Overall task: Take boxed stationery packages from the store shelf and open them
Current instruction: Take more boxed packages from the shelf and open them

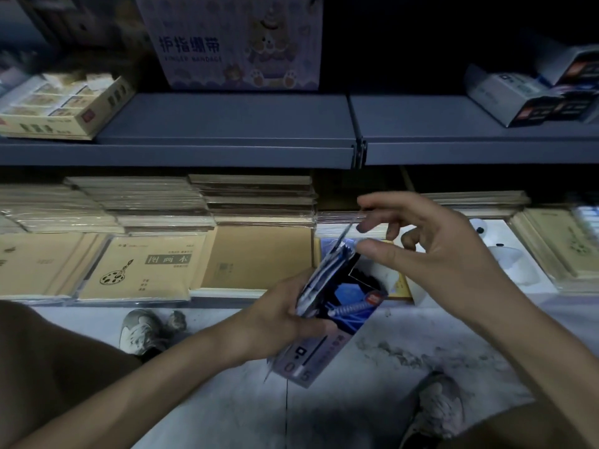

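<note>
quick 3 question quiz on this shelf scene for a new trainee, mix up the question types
1. Multiple choice: where is the blue box?
A) lying on a notebook stack
B) gripped in the left hand
C) lying on the floor
2. True or false: the bear-printed carton stands on the upper shelf.
3. Fill in: in the head view, the tan book with the palette drawing lies to the ___ of the blue box.

Key: 1 B; 2 true; 3 left
</note>
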`<state>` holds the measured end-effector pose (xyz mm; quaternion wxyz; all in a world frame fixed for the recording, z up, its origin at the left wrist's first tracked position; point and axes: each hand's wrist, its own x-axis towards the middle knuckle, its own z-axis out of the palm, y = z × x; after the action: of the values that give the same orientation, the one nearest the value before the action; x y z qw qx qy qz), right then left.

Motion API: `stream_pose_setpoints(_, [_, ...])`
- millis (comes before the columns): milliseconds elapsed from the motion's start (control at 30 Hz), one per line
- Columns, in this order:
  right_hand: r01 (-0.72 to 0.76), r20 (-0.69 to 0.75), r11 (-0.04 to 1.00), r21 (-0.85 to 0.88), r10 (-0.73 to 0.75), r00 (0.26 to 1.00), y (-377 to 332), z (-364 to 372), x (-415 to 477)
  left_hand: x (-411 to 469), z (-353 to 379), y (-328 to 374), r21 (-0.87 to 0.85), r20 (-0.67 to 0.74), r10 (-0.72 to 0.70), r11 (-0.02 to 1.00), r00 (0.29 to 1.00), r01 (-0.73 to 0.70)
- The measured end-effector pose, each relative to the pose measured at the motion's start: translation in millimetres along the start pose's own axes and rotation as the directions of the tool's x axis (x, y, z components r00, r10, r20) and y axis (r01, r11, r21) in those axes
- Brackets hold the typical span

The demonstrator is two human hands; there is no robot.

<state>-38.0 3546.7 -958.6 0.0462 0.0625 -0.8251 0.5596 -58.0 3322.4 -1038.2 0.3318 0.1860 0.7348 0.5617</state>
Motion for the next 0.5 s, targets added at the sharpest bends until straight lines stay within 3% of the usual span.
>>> stream_pose_setpoints(100, [-0.072,0.044,0.997,-0.004,0.072,0.996,0.7,-0.6,1.3,-1.6,4.7,4.1,-0.059,0.106,-0.003,0.998,0.994,0.009])
stream_pose_setpoints(300, [-0.135,0.161,0.99,0.05,0.126,0.979,-3.0,-4.6,1.2,-2.7,10.1,4.5,-0.082,0.176,-0.022,0.996,0.984,0.037])
stream_pose_setpoints(400, [-0.042,0.107,0.998,0.037,0.038,0.994,-4.6,-3.4,2.6,-1.5,11.3,7.2,-0.091,0.17,-0.015,0.995,0.985,0.031])
stream_pose_setpoints(500, [0.029,-0.025,0.984,0.174,-0.025,0.999,-8.7,-2.9,3.0,-0.7,10.8,8.2,-0.075,0.111,-0.014,0.997,0.994,0.023])
